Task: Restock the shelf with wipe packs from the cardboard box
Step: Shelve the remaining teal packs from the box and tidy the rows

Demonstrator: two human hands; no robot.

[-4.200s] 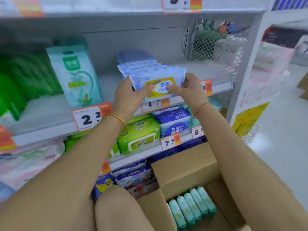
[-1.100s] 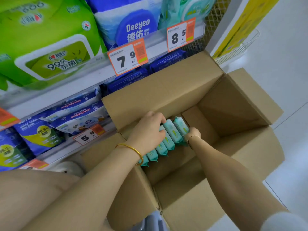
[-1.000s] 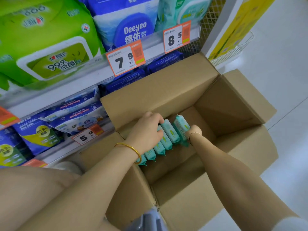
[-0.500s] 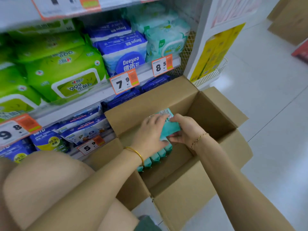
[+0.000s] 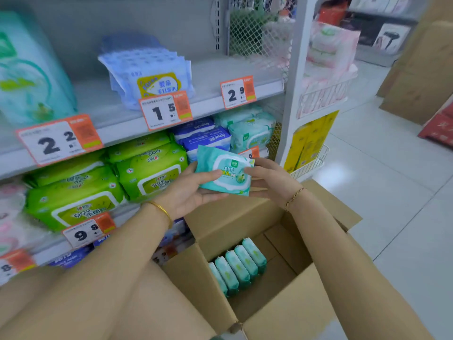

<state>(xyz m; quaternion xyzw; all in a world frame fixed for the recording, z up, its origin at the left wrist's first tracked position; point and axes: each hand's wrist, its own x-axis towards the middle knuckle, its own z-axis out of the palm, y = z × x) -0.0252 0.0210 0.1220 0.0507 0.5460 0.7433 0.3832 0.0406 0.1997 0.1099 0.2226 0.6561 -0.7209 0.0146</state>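
Cardboard box [image 5: 282,312] sits open on floor at 6 o'clock w/ a row of teal packs [image 5: 239,265] standing on edge inside. Green packs [image 5: 147,173] at 9 o'clock, blue Deeyeo packs [image 5: 206,138] & pale teal packs [image 5: 252,130] fill the shelf [image 5: 122,128] behind the hands. Price tags along shelf edges. Wipe pack [image 5: 224,170] is held mid-frame above box, in front of the shelf: left hand [image 5: 193,190] cups it from under w/ thumb on top, right hand [image 5: 272,179] pinches its 3 o'clock edge.
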